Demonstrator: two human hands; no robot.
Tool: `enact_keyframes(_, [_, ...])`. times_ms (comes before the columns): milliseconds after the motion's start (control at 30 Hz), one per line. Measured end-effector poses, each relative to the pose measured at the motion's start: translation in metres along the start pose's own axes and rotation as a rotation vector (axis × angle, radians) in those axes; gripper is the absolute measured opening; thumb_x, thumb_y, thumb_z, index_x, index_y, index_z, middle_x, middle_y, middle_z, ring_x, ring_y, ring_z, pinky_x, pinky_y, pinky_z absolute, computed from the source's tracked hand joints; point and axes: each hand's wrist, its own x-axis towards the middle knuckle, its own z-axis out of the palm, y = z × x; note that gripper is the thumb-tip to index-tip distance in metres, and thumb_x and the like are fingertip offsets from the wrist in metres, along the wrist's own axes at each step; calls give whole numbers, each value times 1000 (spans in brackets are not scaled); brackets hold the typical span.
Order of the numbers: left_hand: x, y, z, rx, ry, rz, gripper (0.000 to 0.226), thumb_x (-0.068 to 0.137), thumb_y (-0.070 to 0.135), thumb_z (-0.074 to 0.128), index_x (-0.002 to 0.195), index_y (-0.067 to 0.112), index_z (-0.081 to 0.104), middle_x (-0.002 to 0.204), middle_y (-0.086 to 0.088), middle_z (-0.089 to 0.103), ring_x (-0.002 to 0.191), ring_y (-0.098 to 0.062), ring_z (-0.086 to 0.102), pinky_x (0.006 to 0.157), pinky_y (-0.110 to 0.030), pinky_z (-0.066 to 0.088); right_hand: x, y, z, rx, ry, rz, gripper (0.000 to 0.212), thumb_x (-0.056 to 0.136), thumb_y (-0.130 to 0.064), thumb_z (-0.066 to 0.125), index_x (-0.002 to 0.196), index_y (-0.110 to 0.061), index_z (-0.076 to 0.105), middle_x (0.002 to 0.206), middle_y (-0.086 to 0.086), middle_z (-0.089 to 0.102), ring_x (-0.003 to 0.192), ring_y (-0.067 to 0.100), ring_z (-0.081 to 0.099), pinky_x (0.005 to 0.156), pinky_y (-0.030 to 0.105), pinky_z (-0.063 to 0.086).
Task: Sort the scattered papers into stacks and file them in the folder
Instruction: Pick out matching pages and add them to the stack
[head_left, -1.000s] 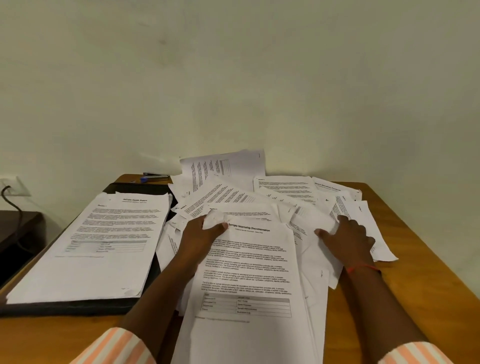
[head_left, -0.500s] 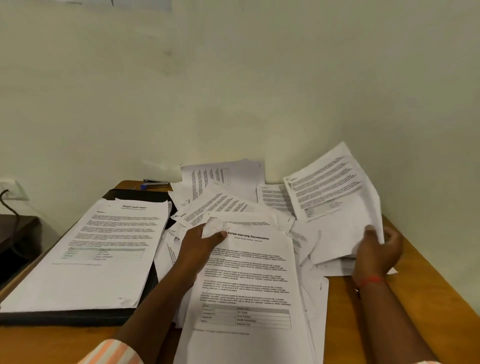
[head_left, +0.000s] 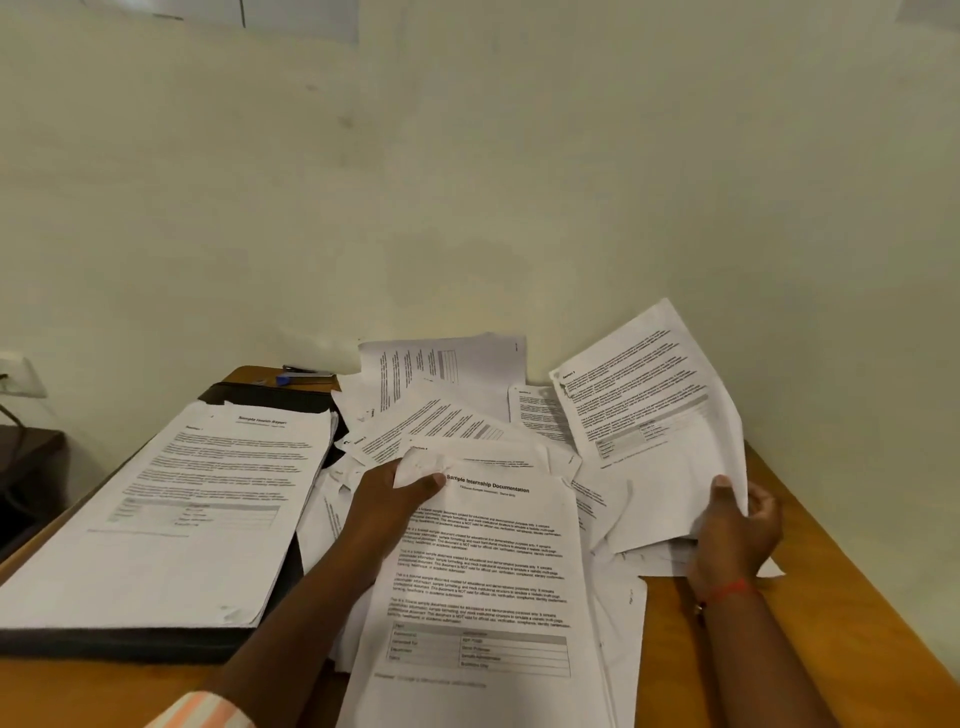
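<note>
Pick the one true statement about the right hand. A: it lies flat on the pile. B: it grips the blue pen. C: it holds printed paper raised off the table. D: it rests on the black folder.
C: the right hand pinches the lower edge of the printed paper, which tilts up above the loose papers; the left hand grips the internship stack.

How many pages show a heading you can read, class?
2. The Sample Health Report page lies uppermost over the black folder, left; the Sample Internship Documentation page lies in the middle, its top corner held by the left hand. More may be hidden.
</note>
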Motion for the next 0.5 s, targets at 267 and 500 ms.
enact_keyframes(267, [2,-1,0,-12,3,7,32,89,18,78,117,28,68,110,10,75,93,-14,75,79,-34,61,2,0,0,16,9,-9,33,94,-29,66,124,-19,55,121,0,58,105,23,60,77,35,56])
enact_keyframes(500, [-1,0,0,-4,-13,-15,37,89,19,78,124,24,68,115,5,75,98,-19,75,88,-44,61,-2,-10,-2,39,141,-163,33,97,-19,62,126,-8,53,124,4,58,108,17,56,73,18,49])
